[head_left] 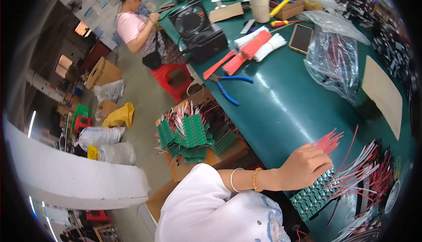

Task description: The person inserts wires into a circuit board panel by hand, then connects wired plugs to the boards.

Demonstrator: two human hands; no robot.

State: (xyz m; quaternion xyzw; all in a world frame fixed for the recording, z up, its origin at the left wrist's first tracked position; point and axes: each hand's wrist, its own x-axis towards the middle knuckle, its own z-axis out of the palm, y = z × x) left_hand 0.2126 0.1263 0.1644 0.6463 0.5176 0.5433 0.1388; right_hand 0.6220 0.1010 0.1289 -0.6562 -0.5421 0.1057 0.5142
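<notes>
My left hand (305, 165) is closed round a bundle of short red wires (329, 142), whose ends stick out past the knuckles. Directly below its fingers lies a green circuit board panel (313, 196) with rows of small parts, at the table's near edge. Loose red and white wires (358, 171) fan out from the panel's right side, and some look attached to it; the exact joins are too small to make out. My right hand does not show.
On the green table (281, 106) lie blue-handled pliers (229, 86), red and white wire bundles (250, 51), a phone (301, 38) and a plastic bag (334, 62). Wired green boards (189, 132) fill a box at left. A co-worker (136, 27) stands beyond a red stool (172, 78).
</notes>
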